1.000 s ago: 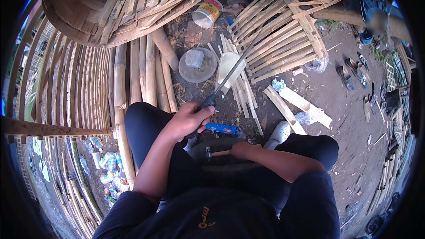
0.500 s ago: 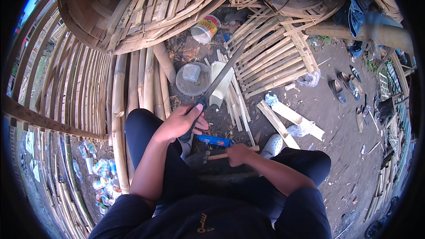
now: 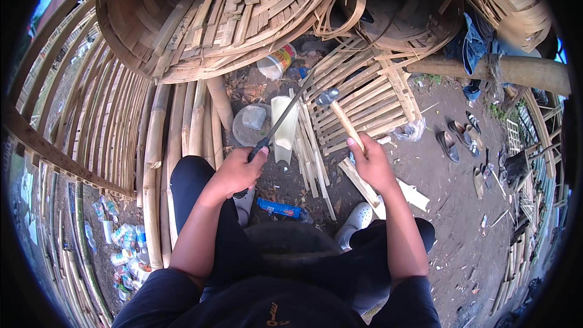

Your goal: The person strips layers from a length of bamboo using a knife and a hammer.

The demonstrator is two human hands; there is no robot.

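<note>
My left hand [image 3: 241, 172] is closed round the black handle of a machete [image 3: 283, 118]. Its long, dark blade slants up and away to the right. A hammer [image 3: 345, 120] with a pale wooden handle is in my closed right hand [image 3: 373, 167], its metal head raised toward the blade but apart from it. Below and beyond the blade lie a split piece of bamboo [image 3: 283, 136] and thin bamboo strips [image 3: 311, 167]. Near my feet is a blue packet [image 3: 279, 208].
Large woven bamboo baskets [image 3: 243, 33] loom ahead. A slatted bamboo panel [image 3: 364, 100] lies beyond the hammer, bamboo poles [image 3: 156, 133] at left. A bucket [image 3: 277, 63], a round grey lid-like disc [image 3: 242, 132], sandals [image 3: 448, 146] and plastic litter [image 3: 129, 246] are on the ground.
My right hand has lifted the hammer from low between my knees, up and to the right, bringing its head near the blade. The machete has shifted slightly left and lower.
</note>
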